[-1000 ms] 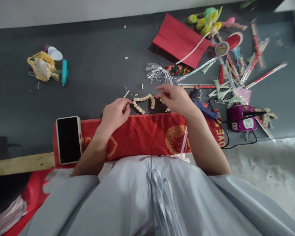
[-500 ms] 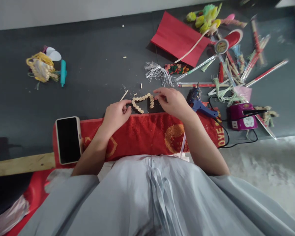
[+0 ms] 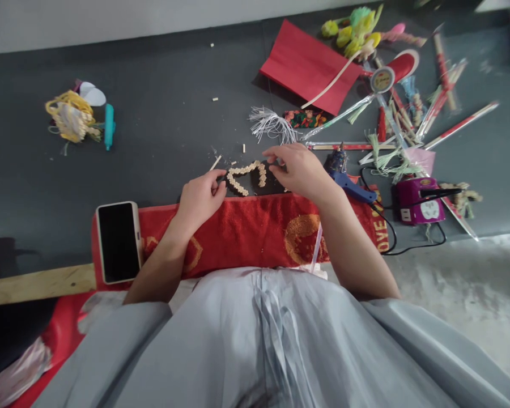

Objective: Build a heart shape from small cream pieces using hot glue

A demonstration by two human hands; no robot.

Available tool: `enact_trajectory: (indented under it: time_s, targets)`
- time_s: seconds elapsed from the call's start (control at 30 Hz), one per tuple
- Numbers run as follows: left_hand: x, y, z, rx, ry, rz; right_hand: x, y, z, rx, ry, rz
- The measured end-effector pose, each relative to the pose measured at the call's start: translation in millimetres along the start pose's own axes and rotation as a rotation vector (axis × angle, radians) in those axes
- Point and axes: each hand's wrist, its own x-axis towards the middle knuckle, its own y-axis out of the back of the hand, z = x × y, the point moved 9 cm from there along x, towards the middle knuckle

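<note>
A pale, beaded-looking strip bent into an unclosed heart outline (image 3: 234,184) lies on the dark table between my hands. Its gap faces me at the lower right. My left hand (image 3: 199,198) rests just left of it, thumb and forefinger apart, fingertips close to its edge; whether they touch it I cannot tell. On the other side, my right hand (image 3: 300,173) hovers with fingers parted and nothing visible in them. Beyond the outline lie a thin pale stick (image 3: 215,162) and a short pale piece (image 3: 243,148). A blue glue gun (image 3: 355,188) lies right of my right hand.
A red towel (image 3: 246,232) runs along the near edge, with a phone-like device (image 3: 119,242) at its left end. Red paper (image 3: 308,65), white strings (image 3: 274,124) and wrapped sticks lie at the back right. A purple power block (image 3: 416,201) with cords stands right.
My right hand has drawn slightly up and away from the outline's right side, its fingers spreading wider. My left hand has barely shifted; the outline looks the same.
</note>
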Motion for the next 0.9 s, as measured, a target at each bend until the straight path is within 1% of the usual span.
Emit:
enact_trajectory:
  time_s: [0.1,0.2,0.3,0.4,0.5,0.6,0.67,0.73,0.83,0.9]
  targets:
    - [0.4,1.0,-1.4,-0.002,-0.001,0.020,-1.7,-5.9,-3.6,-0.035,0.077,-0.060]
    - [1.0,2.5,-2.9,-0.018,-0.004,0.048,-3.0,-9.1,-3.1,-0.052,0.092,-0.092]
    - [0.4,6.6,-0.5,-0.021,-0.025,0.085,3.0,-6.3,-5.1,-0.024,0.102,-0.094]
    - [-3.6,13.7,9.1,0.027,-0.079,0.131,16.6,0.3,-5.4,-0.016,0.080,-0.104]
    - [-9.7,17.3,23.4,0.115,-0.158,0.142,31.2,4.1,-1.3,-0.076,0.052,-0.154]
    - [-15.1,18.7,32.0,0.158,-0.209,0.173,39.1,1.5,-1.5,-0.111,0.126,-0.234]
    - [-18.1,18.6,33.0,0.132,-0.224,0.217,39.7,-0.6,-4.5,-0.094,0.201,-0.269]
    - [-20.7,17.0,31.1,0.076,-0.215,0.270,38.2,-3.1,-6.3,-0.074,0.238,-0.299]
    - [-23.2,10.2,25.9,-0.030,-0.158,0.329,36.7,-5.4,-3.8,-0.052,0.169,-0.320]
    - [-23.7,4.7,22.6,-0.104,-0.104,0.360,37.2,-4.3,-2.1,-0.051,0.103,-0.296]
